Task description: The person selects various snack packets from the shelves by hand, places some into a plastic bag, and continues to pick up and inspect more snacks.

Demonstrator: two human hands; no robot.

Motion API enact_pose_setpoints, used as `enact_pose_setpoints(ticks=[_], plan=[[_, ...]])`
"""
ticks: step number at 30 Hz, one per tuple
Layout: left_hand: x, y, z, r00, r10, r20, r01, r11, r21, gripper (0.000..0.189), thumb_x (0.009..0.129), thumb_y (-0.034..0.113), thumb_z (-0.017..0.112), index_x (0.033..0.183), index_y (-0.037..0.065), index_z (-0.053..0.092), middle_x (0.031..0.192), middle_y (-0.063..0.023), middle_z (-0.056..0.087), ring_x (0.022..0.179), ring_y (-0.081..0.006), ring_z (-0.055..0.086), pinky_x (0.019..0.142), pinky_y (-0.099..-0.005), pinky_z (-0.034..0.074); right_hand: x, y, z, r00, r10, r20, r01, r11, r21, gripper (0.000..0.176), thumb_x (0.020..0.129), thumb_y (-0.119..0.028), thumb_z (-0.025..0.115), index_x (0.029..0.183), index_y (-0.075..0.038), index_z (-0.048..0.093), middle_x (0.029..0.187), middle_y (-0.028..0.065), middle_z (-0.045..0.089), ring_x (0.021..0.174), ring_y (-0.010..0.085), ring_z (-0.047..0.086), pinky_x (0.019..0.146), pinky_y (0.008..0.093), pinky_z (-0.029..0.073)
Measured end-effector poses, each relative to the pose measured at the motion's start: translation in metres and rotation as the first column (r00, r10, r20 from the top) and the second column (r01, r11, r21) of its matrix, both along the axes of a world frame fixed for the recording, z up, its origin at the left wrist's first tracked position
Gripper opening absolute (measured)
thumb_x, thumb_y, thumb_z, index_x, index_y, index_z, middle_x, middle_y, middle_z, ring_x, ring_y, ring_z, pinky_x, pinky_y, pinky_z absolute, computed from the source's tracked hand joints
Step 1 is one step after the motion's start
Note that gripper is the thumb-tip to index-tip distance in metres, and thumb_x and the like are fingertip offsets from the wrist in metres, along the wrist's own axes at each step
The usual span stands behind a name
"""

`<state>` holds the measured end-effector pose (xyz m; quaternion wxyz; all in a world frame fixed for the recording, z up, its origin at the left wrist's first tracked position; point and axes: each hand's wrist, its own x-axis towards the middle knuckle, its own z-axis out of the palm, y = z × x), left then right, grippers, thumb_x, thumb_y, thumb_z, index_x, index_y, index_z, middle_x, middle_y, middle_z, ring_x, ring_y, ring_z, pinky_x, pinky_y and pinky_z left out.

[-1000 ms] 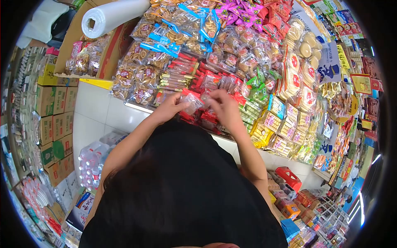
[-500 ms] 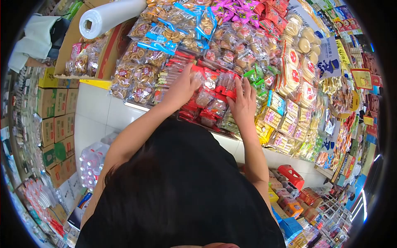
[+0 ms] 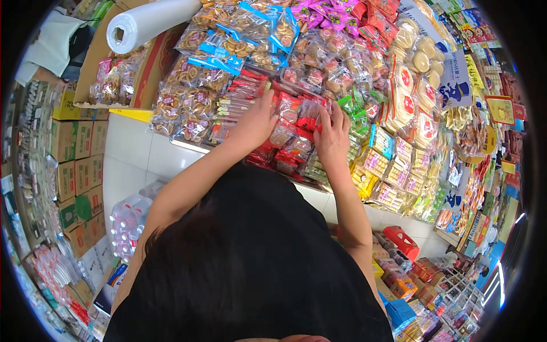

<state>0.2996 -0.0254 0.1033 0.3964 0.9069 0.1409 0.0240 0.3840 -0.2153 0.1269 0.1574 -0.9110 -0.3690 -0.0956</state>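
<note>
My left hand rests against the left side of a group of red-wrapped snack packets, its fingers stretched forward over them. On their right side, my right hand lies with fingers apart, fingertips touching the packets. Between the two hands are clear-and-red packets with brownish contents. Slim packets with pale sticks lie just left of my left hand. Green-topped packets are beside my right fingertips. The undersides of my fingers are hidden.
Bagged round biscuits and blue-banded bags cover the display's left. A plastic-bag roll lies over a cardboard box. Flat white-and-red packs fill the right. Bottled water stands on the floor; a person's white sleeve shows upper left.
My left hand has shifted slightly right over the packets. My right hand has edged a little left, so the hands are closer together.
</note>
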Motion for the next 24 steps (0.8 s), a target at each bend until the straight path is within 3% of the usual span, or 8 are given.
enact_pose_setpoints(ticks=[4, 9, 16, 22, 24], plan=[[0.001, -0.007, -0.007, 0.999, -0.042, -0.028, 0.044, 0.997, 0.057, 0.058, 0.085, 0.015, 0.054, 0.134, 0.002, 0.026, 0.114, -0.0245, 0.048, 0.102, -0.0392, 0.052, 0.085, -0.0452, 0.043, 0.005, -0.004, 0.005, 1.0, 0.001, 0.023, -0.003, 0.997, 0.076, 0.053, 0.062, 0.001, 0.063, 0.112, -0.01, 0.053, 0.125, 0.0131, 0.045, 0.111, 0.0343, 0.043, 0.09, 0.0413, 0.043], [0.009, -0.004, -0.015, 0.991, 0.083, 0.109, -0.077, 0.996, -0.053, 0.054, 0.087, 0.011, 0.05, 0.134, 0.001, 0.025, 0.113, -0.0249, 0.049, 0.103, -0.0383, 0.052, 0.085, -0.0432, 0.043, 0.005, -0.004, 0.018, 0.999, 0.04, 0.028, -0.045, 0.986, 0.161, 0.046, 0.065, 0.002, 0.063, 0.108, -0.011, 0.054, 0.122, 0.0128, 0.049, 0.109, 0.0329, 0.047, 0.092, 0.0416, 0.04], [0.02, 0.002, -0.012, 0.975, 0.093, 0.2, -0.084, 0.995, -0.054, 0.054, 0.087, 0.009, 0.049, 0.135, 0.0, 0.024, 0.114, -0.0248, 0.049, 0.104, -0.0379, 0.051, 0.086, -0.0425, 0.043, -0.004, 0.026, 0.014, 0.99, 0.139, 0.032, -0.142, 0.943, 0.302, 0.044, 0.066, 0.003, 0.062, 0.108, -0.009, 0.055, 0.125, 0.0133, 0.048, 0.112, 0.0338, 0.045, 0.093, 0.042, 0.039], [0.016, 0.004, -0.019, 0.978, -0.041, 0.207, 0.01, 0.989, 0.146, 0.059, 0.082, 0.009, 0.055, 0.133, -0.001, 0.026, 0.116, -0.0239, 0.048, 0.104, -0.0388, 0.049, 0.086, -0.0423, 0.042, -0.017, 0.045, -0.027, 0.985, 0.171, 0.034, -0.174, 0.977, 0.125, 0.047, 0.071, -0.001, 0.057, 0.117, -0.01, 0.053, 0.127, 0.0161, 0.044, 0.117, 0.0348, 0.042, 0.095, 0.0454, 0.036], [0.01, 0.004, -0.012, 0.99, -0.099, 0.103, 0.082, 0.983, 0.165, 0.07, 0.079, 0.017, 0.062, 0.136, 0.002, 0.024, 0.117, -0.0196, 0.051, 0.111, -0.0363, 0.044, 0.092, -0.0429, 0.037, -0.023, 0.042, -0.031, 0.98, 0.201, -0.009, -0.2, 0.977, 0.078, 0.056, 0.073, -0.005, 0.061, 0.127, -0.011, 0.046, 0.132, 0.0171, 0.04, 0.121, 0.0348, 0.039, 0.099, 0.0483, 0.032]])
